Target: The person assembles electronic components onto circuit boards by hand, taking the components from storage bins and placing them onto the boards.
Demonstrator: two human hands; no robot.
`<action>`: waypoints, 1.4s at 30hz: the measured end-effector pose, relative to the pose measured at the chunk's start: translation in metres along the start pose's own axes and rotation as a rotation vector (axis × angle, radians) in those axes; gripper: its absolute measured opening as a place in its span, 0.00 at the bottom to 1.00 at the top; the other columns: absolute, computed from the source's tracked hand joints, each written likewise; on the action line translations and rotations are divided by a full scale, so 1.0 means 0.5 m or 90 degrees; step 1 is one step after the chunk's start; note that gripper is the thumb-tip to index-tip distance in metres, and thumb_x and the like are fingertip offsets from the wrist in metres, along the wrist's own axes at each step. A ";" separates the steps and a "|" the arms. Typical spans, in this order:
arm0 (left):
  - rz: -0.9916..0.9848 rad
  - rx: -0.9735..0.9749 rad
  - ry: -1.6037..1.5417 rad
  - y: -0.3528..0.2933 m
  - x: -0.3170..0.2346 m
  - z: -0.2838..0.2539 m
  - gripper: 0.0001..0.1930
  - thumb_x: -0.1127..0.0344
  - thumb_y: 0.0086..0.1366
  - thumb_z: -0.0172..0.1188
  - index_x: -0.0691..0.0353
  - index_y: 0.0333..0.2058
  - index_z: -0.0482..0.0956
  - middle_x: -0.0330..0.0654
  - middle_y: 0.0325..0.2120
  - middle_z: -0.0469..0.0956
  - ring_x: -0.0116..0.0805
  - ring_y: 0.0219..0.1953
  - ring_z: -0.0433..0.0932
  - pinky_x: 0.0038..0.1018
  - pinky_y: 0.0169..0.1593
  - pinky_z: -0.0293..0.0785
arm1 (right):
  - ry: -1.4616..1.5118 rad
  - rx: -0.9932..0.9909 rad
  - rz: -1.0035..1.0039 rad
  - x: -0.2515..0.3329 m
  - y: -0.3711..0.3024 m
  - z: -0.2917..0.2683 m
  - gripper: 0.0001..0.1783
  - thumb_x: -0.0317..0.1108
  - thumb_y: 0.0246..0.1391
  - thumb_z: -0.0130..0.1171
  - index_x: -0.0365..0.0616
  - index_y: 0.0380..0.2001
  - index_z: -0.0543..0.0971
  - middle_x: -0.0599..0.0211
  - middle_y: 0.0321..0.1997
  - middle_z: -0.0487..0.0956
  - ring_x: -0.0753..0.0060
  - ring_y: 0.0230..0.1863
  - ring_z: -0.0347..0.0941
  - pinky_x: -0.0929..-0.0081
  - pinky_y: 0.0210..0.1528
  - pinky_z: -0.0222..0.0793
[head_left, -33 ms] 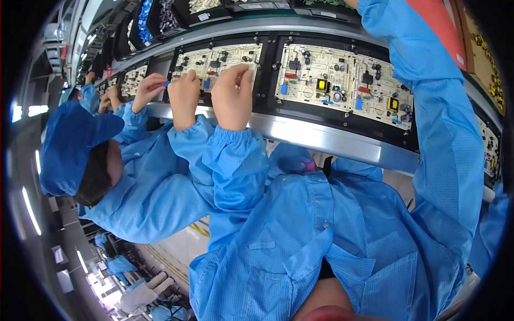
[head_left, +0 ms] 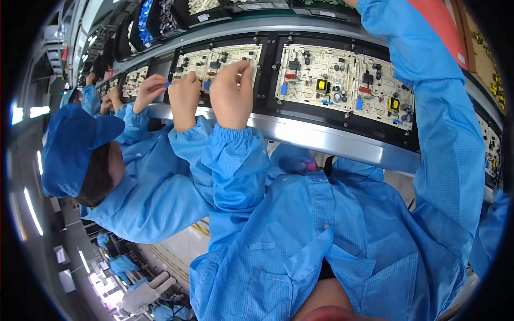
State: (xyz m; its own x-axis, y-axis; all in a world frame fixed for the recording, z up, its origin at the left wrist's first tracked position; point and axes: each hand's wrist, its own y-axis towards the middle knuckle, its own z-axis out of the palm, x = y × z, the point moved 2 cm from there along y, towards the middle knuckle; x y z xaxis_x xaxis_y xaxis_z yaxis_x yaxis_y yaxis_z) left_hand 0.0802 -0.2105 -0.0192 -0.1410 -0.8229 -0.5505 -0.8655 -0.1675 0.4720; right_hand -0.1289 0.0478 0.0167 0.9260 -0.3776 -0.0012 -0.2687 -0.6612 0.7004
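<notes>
The left hand (head_left: 231, 95), fingers bunched on the circuit board (head_left: 217, 60) under its fingertips, seems to be seating a component, though I cannot tell whether it grips anything; next comes a straight, gentle press.

Cream circuit board (head_left: 217, 61) flat in black tray.

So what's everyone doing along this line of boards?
The person wearing the camera has their left hand on a pale circuit board held in a black tray on the line. Their right sleeve reaches up towards the parts bins, with the hand itself out of frame. Beside them, a co-worker in a blue cap has both hands at the boards too.
</notes>
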 end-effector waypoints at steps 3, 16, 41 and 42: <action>0.022 -0.036 0.151 0.073 -0.018 -0.046 0.07 0.64 0.54 0.60 0.59 0.29 0.81 0.42 0.23 0.79 0.39 0.25 0.78 0.30 0.29 0.72 | -0.347 0.290 0.200 0.024 0.036 0.019 0.04 0.31 0.42 0.54 0.45 0.22 0.78 0.60 0.25 0.78 0.59 0.33 0.77 0.65 0.36 0.71; -0.190 0.417 0.382 0.296 0.294 -0.070 0.13 0.60 0.39 0.66 0.63 0.23 0.83 0.49 0.22 0.80 0.40 0.27 0.80 0.29 0.37 0.74 | -0.257 0.292 0.242 0.038 0.036 0.000 0.05 0.29 0.40 0.58 0.41 0.23 0.80 0.56 0.28 0.80 0.56 0.34 0.77 0.64 0.36 0.73; -0.235 0.487 0.548 0.319 0.309 -0.013 0.20 0.60 0.36 0.70 0.70 0.26 0.81 0.53 0.26 0.79 0.42 0.30 0.78 0.33 0.37 0.73 | -0.262 0.293 0.232 0.026 0.049 0.043 0.07 0.28 0.42 0.54 0.42 0.25 0.81 0.57 0.29 0.80 0.57 0.34 0.78 0.65 0.36 0.73; -0.277 0.515 0.562 0.318 0.305 -0.014 0.22 0.62 0.36 0.71 0.71 0.29 0.80 0.55 0.31 0.79 0.46 0.36 0.79 0.33 0.41 0.73 | -0.267 0.291 0.229 0.027 0.051 0.045 0.07 0.28 0.42 0.54 0.42 0.25 0.81 0.57 0.29 0.80 0.58 0.34 0.78 0.65 0.36 0.73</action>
State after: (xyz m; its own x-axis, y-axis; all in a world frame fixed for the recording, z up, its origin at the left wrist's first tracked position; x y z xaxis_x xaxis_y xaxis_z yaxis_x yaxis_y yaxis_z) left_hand -0.0758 -0.3666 -0.0233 0.3241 -0.9158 0.2371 -0.8487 -0.3923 -0.3549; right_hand -0.1292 0.0113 0.0182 0.6041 -0.7797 -0.1649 -0.7074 -0.6199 0.3396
